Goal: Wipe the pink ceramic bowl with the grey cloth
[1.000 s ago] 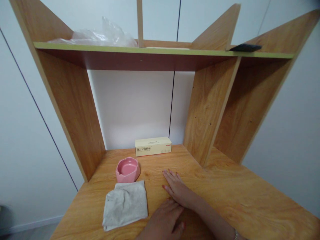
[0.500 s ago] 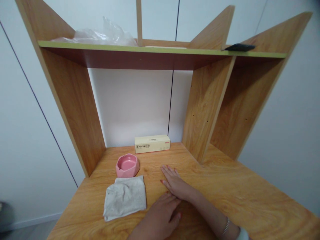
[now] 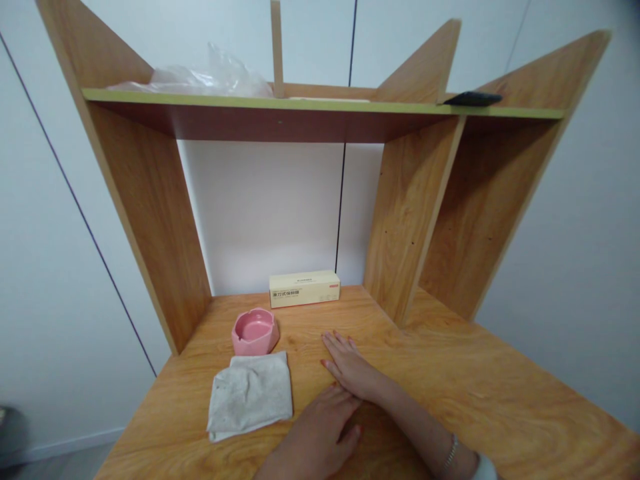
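My right hand (image 3: 350,365) lies flat on the wooden desk (image 3: 450,393), fingers stretched forward and holding nothing. Just in front of me, my left hand (image 3: 323,427) rests palm down, its fingertips touching the right hand near the wrist. It holds nothing either, and its thumb is apart from the fingers. A folded, pale grey cloth (image 3: 251,393) lies to the left of my left hand. Directly behind that cloth sits a pink, faceted ashtray (image 3: 255,332). Farther back, a long cream box (image 3: 305,289) with printed lettering stands near the wall.
A shelf (image 3: 280,120) with a green edge spans the desk. On it are a clear plastic bag (image 3: 215,77) at left and a flat black item (image 3: 474,99) at right. Wooden panels rise at the left (image 3: 150,220) and right (image 3: 410,213).
The view has shifted very slightly. Both hands, the cloth, the ashtray and the box stay where they were.
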`<state>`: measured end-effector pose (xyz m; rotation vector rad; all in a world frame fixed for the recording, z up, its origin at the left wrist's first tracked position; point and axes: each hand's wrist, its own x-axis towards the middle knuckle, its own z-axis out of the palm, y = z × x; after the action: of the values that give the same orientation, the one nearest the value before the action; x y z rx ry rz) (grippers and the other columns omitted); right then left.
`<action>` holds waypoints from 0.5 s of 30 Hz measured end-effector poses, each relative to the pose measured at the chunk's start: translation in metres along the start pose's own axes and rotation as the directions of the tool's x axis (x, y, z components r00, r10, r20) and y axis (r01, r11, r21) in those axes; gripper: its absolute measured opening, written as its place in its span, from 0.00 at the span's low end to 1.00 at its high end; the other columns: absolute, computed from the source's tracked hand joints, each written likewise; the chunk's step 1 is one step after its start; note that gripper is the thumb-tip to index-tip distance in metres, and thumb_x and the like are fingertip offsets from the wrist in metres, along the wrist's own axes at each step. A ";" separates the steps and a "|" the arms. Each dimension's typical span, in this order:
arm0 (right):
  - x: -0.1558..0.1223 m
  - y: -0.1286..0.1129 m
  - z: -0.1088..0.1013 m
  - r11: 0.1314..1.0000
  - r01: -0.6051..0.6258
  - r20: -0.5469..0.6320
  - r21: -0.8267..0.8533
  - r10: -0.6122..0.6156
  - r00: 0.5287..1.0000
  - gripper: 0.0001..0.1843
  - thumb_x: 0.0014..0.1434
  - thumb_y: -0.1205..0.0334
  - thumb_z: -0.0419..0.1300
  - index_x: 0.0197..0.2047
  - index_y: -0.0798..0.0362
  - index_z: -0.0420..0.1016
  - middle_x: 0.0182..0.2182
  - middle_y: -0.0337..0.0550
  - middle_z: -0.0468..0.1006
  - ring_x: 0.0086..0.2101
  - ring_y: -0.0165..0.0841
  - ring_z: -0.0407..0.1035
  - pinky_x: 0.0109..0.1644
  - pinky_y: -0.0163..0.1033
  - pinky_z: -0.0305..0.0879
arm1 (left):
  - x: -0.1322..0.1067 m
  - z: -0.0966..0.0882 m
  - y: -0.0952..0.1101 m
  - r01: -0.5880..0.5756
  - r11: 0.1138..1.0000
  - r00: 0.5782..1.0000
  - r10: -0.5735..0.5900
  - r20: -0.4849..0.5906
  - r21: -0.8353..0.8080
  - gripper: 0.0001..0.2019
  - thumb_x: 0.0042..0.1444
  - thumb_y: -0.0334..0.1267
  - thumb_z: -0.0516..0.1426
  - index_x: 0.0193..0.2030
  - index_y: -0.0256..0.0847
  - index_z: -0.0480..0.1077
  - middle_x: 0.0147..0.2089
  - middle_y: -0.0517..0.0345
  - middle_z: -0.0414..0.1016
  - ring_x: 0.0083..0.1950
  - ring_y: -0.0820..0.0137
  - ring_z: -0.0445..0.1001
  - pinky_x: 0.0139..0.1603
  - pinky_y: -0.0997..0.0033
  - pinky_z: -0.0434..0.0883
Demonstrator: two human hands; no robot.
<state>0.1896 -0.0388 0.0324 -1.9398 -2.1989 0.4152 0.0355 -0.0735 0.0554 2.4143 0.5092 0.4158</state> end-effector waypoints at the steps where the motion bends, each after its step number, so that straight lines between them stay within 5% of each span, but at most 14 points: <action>1: 0.000 0.000 0.000 1.000 0.001 -0.002 0.000 -0.001 1.000 0.33 0.60 0.50 0.36 0.62 0.65 0.44 0.62 0.52 0.44 0.60 0.41 0.34 0.61 0.50 0.34 | 0.000 0.000 0.000 0.004 1.000 1.000 -0.004 0.001 0.005 0.25 0.52 0.29 0.50 0.58 0.42 0.57 0.61 0.56 0.58 0.61 0.68 0.55 0.61 0.63 0.52; 15: -0.003 0.000 -0.002 1.000 0.005 -0.011 0.004 -0.005 1.000 0.33 0.60 0.51 0.37 0.62 0.64 0.46 0.62 0.51 0.45 0.61 0.39 0.34 0.61 0.50 0.33 | 0.000 0.004 -0.004 0.012 0.999 1.000 -0.012 -0.002 0.050 0.23 0.53 0.32 0.49 0.57 0.41 0.58 0.60 0.54 0.59 0.60 0.66 0.57 0.60 0.62 0.53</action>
<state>0.1903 -0.0412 0.0341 -1.9300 -2.1941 0.4064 0.0356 -0.0726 0.0500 2.4574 0.5407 0.4040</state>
